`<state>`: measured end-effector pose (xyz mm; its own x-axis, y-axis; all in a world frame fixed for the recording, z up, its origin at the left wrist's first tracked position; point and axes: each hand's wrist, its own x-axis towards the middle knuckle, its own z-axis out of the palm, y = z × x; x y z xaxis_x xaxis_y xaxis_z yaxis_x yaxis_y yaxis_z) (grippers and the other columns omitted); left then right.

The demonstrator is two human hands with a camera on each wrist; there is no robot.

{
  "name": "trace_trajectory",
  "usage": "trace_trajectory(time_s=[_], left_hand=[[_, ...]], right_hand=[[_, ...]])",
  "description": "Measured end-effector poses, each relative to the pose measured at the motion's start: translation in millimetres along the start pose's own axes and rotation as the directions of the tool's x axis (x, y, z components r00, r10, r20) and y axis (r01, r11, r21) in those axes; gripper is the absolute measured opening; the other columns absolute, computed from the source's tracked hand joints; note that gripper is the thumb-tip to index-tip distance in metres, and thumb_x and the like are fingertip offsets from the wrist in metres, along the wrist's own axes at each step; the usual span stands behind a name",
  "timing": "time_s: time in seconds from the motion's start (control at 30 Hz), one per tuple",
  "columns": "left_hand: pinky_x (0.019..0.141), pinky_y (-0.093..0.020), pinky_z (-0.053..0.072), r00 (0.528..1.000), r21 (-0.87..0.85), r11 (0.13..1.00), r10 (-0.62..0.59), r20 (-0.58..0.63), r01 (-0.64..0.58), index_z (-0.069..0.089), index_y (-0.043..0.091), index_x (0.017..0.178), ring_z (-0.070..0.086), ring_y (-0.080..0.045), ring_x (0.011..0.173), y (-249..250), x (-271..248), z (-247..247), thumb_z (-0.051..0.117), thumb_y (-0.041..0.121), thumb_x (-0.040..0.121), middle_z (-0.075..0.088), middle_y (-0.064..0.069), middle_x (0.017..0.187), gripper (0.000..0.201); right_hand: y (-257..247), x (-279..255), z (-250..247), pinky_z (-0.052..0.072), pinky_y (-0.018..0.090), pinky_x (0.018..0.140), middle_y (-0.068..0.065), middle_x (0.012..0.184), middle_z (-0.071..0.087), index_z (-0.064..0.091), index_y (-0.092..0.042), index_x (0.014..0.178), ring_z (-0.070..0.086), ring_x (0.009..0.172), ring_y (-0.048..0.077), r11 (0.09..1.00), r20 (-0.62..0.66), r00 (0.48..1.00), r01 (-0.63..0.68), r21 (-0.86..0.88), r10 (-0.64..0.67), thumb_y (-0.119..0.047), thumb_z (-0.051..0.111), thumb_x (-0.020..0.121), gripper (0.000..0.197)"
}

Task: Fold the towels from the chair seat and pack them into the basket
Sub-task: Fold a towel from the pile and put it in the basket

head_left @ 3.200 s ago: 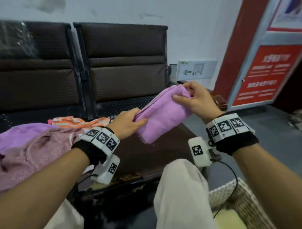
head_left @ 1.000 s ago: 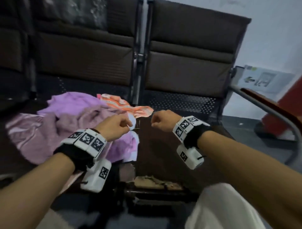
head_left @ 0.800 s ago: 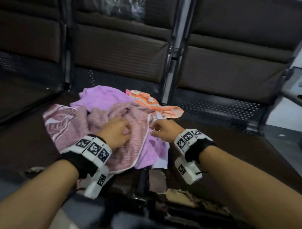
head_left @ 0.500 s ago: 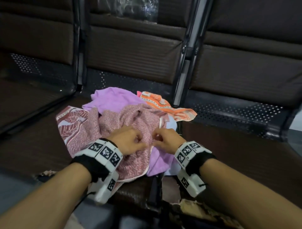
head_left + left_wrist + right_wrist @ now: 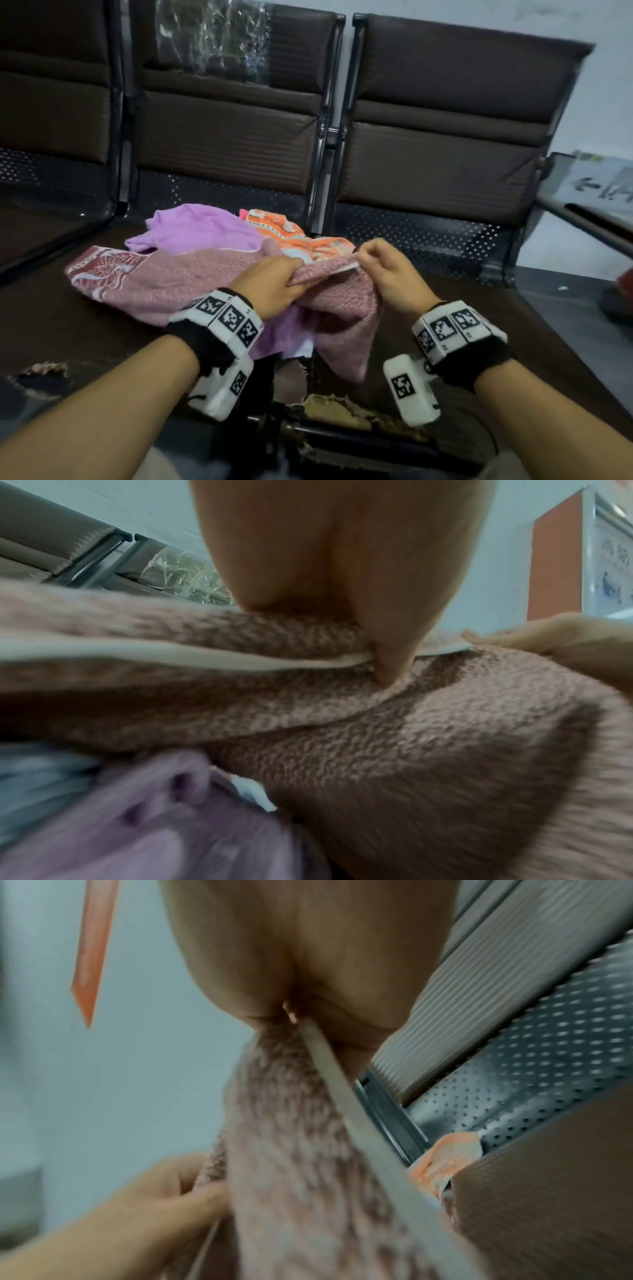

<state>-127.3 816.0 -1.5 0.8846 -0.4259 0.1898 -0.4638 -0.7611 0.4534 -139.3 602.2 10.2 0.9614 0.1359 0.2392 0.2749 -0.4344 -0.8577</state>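
A dusty-pink terry towel (image 5: 191,281) with a white hem lies on top of the pile on the brown chair seat (image 5: 68,335). My left hand (image 5: 274,281) grips its hem, thumb pressed into the cloth (image 5: 387,669). My right hand (image 5: 380,263) pinches the same hem a little to the right (image 5: 301,1026), and a corner of the towel hangs down between my wrists. Under it lie a lilac towel (image 5: 195,226) and an orange patterned towel (image 5: 294,236). The basket is out of view.
The row of brown seats has upright backrests (image 5: 226,137) close behind the pile. The seat's front edge is torn, with foam showing (image 5: 342,407). A metal armrest (image 5: 589,226) runs along the right side. The right-hand seat (image 5: 479,308) holds nothing.
Both hands have taken the pink towel's hem and lifted it off the pile, spreading slightly apart. Earlier the folded lilac towel left my hands and the view swung back to the pile.
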Motion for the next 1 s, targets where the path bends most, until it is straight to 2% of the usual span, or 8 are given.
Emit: trace_trajectory(time_s=[0.1,0.27,0.4,0.6,0.7,0.83,0.9,1.0], left_hand=[[0.06,-0.029,0.028,0.995,0.032,0.999,0.041,-0.091,-0.038,0.037,0.029,0.06,0.044,-0.016,0.067,19,7,1,0.058,0.021,0.085,0.043,0.015,0.063,0.033],[0.064,-0.027,0.031,0.995,0.102,0.994,0.057,-0.079,-0.048,0.036,0.033,0.064,0.043,-0.012,0.069,34,12,4,0.059,0.02,0.085,0.042,0.019,0.067,0.034],[0.068,-0.032,0.036,0.998,0.071,0.996,0.058,0.028,-0.06,0.053,0.011,0.074,0.058,-0.026,0.083,47,18,11,0.055,0.012,0.088,0.061,-0.002,0.08,0.014],[0.096,-0.031,0.043,0.985,-0.456,0.883,0.159,0.067,-0.112,0.066,-0.001,0.106,0.06,-0.023,0.108,80,35,27,0.058,0.012,0.09,0.067,-0.015,0.11,0.022],[0.089,-0.023,0.046,0.993,-0.478,0.878,0.085,0.083,-0.036,0.063,0.004,0.103,0.06,-0.019,0.101,77,46,44,0.059,0.009,0.089,0.066,-0.008,0.107,0.015],[0.072,-0.01,0.042,0.986,-0.408,0.905,-0.06,0.154,0.118,0.058,0.012,0.095,0.056,-0.012,0.091,57,58,59,0.056,0.009,0.091,0.061,-0.003,0.096,0.005],[0.076,-0.018,0.045,0.98,-0.398,0.905,-0.082,0.183,0.15,0.061,0.006,0.091,0.059,-0.016,0.089,52,63,60,0.055,0.012,0.092,0.066,-0.009,0.095,0.009],[0.089,-0.039,0.047,0.962,-0.409,0.893,-0.087,0.258,0.19,0.066,-0.001,0.097,0.064,-0.025,0.094,50,67,63,0.054,0.021,0.091,0.07,-0.016,0.1,0.026]], right_hand=[[0,-10,-39,0.04,0.026,0.071,-0.005,0.077,0.053,0.051,-0.022,0.078,0.048,0.07,0.003,0.992,-0.292,0.956,0.051,0.116,-0.015,-0.015,0.049,0.098,0.021],[12,-12,-93,0.044,0.032,0.081,0.009,0.094,0.057,0.055,-0.015,0.093,0.052,0.086,0.016,0.958,-0.626,0.776,0.112,0.264,0.081,-0.02,0.047,0.099,0.012],[40,-20,-96,0.041,0.007,0.064,-0.002,0.081,0.056,0.052,-0.01,0.094,0.051,0.068,0.0,0.982,-0.647,0.76,0.079,0.174,0.053,-0.015,0.049,0.098,0.007],[69,-18,-85,0.044,0.018,0.062,-0.007,0.071,0.059,0.052,-0.024,0.082,0.054,0.058,-0.003,0.995,-0.516,0.851,-0.072,0.071,0.099,-0.021,0.057,0.094,0.014],[80,-18,-78,0.043,0.024,0.064,-0.011,0.068,0.056,0.057,-0.024,0.09,0.05,0.059,0.0,0.99,-0.361,0.925,-0.135,-0.028,0.116,-0.024,0.06,0.092,0.003],[89,-21,-69,0.047,0.031,0.095,-0.009,0.108,0.067,0.064,-0.023,0.114,0.06,0.101,0.007,0.964,-0.005,0.995,-0.096,-0.247,0.098,-0.034,0.061,0.09,0.026],[88,-22,-62,0.046,0.034,0.1,-0.007,0.118,0.065,0.062,-0.023,0.121,0.059,0.109,0.008,0.95,0.192,0.971,-0.079,-0.301,0.142,-0.042,0.063,0.086,0.039],[83,-23,-50,0.052,0.031,0.086,-0.008,0.098,0.071,0.069,-0.019,0.106,0.066,0.093,0.007,0.972,0.299,0.944,-0.069,-0.223,0.135,-0.043,0.07,0.081,0.034]])
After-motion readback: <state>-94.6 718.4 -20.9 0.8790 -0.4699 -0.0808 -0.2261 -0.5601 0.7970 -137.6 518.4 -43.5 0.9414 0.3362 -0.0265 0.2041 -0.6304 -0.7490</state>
